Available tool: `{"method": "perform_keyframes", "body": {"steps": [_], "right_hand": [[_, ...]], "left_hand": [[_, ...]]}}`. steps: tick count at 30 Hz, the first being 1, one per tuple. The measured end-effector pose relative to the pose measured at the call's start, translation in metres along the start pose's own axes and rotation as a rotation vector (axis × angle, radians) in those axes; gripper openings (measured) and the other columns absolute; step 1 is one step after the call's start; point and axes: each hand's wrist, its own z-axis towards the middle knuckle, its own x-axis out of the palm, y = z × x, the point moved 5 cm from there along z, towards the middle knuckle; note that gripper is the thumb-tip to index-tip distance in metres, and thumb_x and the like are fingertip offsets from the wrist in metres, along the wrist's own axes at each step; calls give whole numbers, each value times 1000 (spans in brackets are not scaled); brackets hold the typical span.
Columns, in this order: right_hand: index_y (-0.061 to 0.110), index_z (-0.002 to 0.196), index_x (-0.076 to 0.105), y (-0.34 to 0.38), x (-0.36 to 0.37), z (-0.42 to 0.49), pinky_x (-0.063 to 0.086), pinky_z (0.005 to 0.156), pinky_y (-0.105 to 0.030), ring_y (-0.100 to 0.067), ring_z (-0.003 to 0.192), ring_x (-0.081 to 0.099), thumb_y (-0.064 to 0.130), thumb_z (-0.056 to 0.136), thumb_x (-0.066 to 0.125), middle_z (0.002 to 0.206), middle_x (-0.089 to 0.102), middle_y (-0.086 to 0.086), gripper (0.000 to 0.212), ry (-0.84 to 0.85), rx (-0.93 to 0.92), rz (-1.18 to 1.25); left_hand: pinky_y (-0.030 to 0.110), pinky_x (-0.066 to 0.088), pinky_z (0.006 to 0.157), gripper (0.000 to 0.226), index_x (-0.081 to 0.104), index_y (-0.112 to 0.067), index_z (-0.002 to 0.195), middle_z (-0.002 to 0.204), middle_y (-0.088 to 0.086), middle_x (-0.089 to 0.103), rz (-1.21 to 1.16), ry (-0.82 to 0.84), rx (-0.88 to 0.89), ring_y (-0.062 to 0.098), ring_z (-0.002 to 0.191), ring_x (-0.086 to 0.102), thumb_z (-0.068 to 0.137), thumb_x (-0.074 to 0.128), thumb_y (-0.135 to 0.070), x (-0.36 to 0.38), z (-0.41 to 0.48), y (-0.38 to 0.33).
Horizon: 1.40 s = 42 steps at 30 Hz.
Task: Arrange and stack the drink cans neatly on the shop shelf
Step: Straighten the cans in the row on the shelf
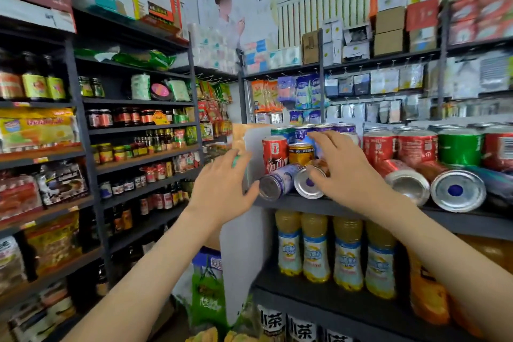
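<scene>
Drink cans crowd the dark shelf point(288, 203) at chest height. A red can point(274, 150) and a yellow can point(301, 153) stand upright in front of blue cans point(322, 128). A pale blue can point(278, 181) lies on its side at the shelf's left end. Beside it lies a can with a silver base point(305, 185); my right hand point(344, 172) grips it from above, thumb on its rim. My left hand point(222, 186) is by the white end panel point(256, 147) and holds what seems to be a green can point(236, 161), mostly hidden.
Further right stand upright red cans point(416, 147) and a green can point(460, 147), with two more cans point(458, 191) lying in front. Yellow drink bottles point(316, 247) fill the shelf below. Racks of jars and snacks point(138, 147) line the left wall.
</scene>
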Motion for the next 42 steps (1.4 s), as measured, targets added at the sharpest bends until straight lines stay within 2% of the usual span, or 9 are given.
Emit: {"method": "perform_keyframes", "body": {"steps": [6,10,16,22,26,31,37,39,42], "right_hand": [[13,145,33,-6,2,20,30,104,-35,-26,127,37,26,91,56,140,41,-8,60,11,-31,-95],[12,144,33,-4,12,40,28,104,-33,-25,126,37,27,92,53,140,41,-7,58,35,-73,-136],[12,142,35,9,41,79,32,102,-36,-26,121,39,25,91,54,133,46,-9,57,58,-57,-80],[13,141,36,10,73,122,37,103,-40,-28,124,41,35,90,56,135,46,-13,59,210,146,31],[10,142,35,7,93,141,40,87,-29,-27,119,50,38,90,58,138,48,-13,64,285,275,45],[12,143,33,1,108,150,42,78,-28,-21,102,53,47,87,59,132,53,-12,71,351,394,52],[11,142,33,-2,117,161,41,75,-26,-20,105,51,52,82,64,137,50,-10,79,417,458,-10],[9,143,32,-2,120,163,41,81,-29,-25,115,50,50,83,64,138,48,-11,80,445,472,-39],[8,136,36,-1,125,163,42,82,-32,-26,111,50,48,81,67,130,50,-10,75,480,471,-130]], "left_hand": [[38,53,75,52,56,-7,123,117,12,63,-141,-147,-57,31,100,63,83,48,-39,6,28,11],[37,53,65,49,58,-7,119,109,12,64,-103,-134,-38,32,90,64,80,53,-36,18,37,13],[37,52,72,47,57,-10,123,116,10,61,-122,-135,-31,29,97,62,83,54,-35,43,49,38],[36,48,85,51,40,-20,138,137,1,45,-220,-64,34,22,116,51,92,47,-41,72,71,61],[35,44,91,52,36,-25,140,146,-4,36,-284,-2,91,19,126,43,93,43,-45,93,87,76],[29,41,81,49,38,-26,138,140,-3,43,-388,71,137,20,122,47,94,42,-46,115,97,78],[27,35,78,49,36,-27,139,140,-3,43,-464,103,176,19,123,44,94,43,-47,131,104,75],[28,35,78,50,36,-27,139,138,-3,45,-483,108,172,19,123,44,94,43,-48,136,108,76],[31,43,84,51,38,-26,138,134,-1,49,-508,130,192,19,121,47,92,44,-49,143,110,72]]}}
